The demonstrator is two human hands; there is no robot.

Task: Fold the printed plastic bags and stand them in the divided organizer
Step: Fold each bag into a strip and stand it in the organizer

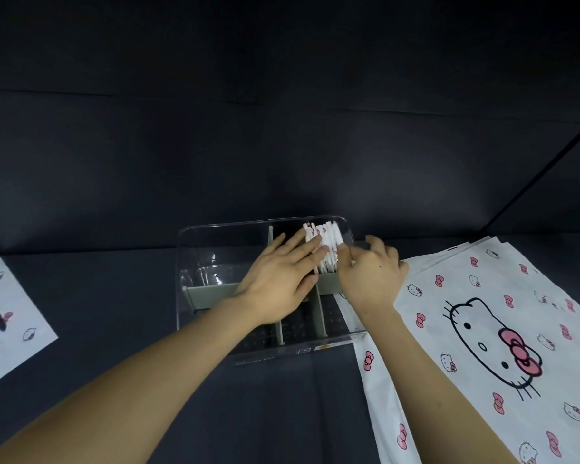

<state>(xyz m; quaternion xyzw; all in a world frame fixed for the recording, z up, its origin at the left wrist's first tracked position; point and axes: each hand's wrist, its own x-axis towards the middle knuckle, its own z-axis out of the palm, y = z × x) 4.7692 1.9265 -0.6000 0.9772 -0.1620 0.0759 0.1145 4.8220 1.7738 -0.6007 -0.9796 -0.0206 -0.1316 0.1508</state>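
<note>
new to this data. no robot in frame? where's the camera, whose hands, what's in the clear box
There is no robot here: a person works with bare hands. The single picture comes from a wide-angle camera worn on their head, looking forward and down.

On the dark surface sits a clear organizer with grey dividers. A row of folded bags stands in its far right compartment. The left hand presses flat, straight fingers against the row's left side. The right hand has curled fingers at the row's right side and seems to pinch the outermost bag.

A stack of flat printed bags lies to the right of the organizer, and another printed bag lies at the far left edge.
</note>
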